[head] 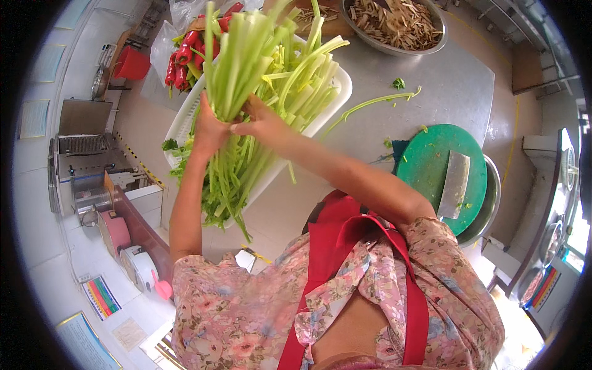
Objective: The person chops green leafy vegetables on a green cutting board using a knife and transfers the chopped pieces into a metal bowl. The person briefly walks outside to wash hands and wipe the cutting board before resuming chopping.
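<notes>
My left hand (211, 124) is wrapped around a bunch of celery (231, 69) above a white plastic basket (344, 88). Its pale stalks point away from me, and the leafy ends hang toward my body. From the right, my right hand (261, 121) grips the same bunch, some of its fingers hidden behind the stalks. More celery (314, 92) lies in the basket under and beside my hands, with leaves over the near left rim.
Red peppers (187, 51) and a clear plastic bag are beyond the basket. A metal bowl of brown strips (395, 25) stands on the steel table (453, 83). At right, a cleaver (454, 185) lies on a green round cutting board (421, 162) over a metal basin (491, 199).
</notes>
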The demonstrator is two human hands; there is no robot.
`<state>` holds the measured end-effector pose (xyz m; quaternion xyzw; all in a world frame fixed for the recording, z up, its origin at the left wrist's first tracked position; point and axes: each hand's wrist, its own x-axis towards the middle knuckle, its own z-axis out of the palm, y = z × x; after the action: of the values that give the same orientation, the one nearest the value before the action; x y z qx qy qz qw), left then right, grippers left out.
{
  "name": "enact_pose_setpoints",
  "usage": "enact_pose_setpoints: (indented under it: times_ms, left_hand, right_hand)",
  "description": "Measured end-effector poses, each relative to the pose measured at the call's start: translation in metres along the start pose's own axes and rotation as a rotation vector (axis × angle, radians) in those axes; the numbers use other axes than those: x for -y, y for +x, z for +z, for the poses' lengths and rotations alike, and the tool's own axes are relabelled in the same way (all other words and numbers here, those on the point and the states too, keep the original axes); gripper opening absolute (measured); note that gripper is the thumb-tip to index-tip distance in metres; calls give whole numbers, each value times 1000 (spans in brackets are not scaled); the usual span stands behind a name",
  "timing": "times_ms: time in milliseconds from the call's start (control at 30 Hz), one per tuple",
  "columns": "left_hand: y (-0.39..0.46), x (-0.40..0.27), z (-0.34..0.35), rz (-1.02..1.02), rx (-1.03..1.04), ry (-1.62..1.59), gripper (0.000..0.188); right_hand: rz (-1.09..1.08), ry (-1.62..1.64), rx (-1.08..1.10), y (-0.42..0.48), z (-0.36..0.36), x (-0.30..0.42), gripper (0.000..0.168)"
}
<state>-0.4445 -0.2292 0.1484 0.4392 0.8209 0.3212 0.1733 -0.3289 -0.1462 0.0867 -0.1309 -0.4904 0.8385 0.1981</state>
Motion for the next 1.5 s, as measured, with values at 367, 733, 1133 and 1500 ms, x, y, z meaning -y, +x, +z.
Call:
enact_pose_setpoints:
  times_ms: [367, 733, 1133, 1500]
  left_hand:
    - [25, -39, -80, 214, -126, -27, 67]
    - [30, -143, -88, 492, -67, 407, 67]
    - [-9, -243, 122, 1017, 363, 490, 89]
    - [-43, -267, 388, 1096, 819, 631, 73]
  right_hand:
    - [203, 157, 84, -16, -23, 20, 73]
    - [-5, 583, -148, -17, -28, 93, 49]
    - [-422, 933, -443, -232, -145, 104, 41]
    - [-539, 1213, -827, -375, -310, -26, 38]
